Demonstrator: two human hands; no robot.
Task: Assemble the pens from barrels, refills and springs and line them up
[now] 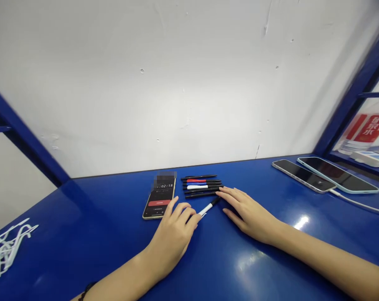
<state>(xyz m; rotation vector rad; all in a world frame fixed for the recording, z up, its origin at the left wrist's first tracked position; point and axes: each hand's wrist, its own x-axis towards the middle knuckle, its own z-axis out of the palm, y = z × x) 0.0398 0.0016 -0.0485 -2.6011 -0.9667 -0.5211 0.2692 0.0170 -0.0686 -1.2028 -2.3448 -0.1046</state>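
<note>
My left hand (173, 232) rests on the blue table (83, 234), its thumb and fingers pinched on the white end of a black-and-white pen (208, 207) that lies slanted on the surface. My right hand (249, 213) lies flat with fingers stretched out, fingertips at the black end of that pen and touching a row of pens (202, 186). The row holds several black pens side by side, with red, blue and white sections showing. A phone (160, 198) with a timer on its screen lies just left of the row, by my left fingers.
Two more phones (302, 175) (338, 174) lie at the far right, one with a white cable (359, 202). White strips (4, 251) sit at the left edge. A white wall stands close behind the table. Blue frame bars rise on both sides; a water bottle (365, 131) shows beyond the right one.
</note>
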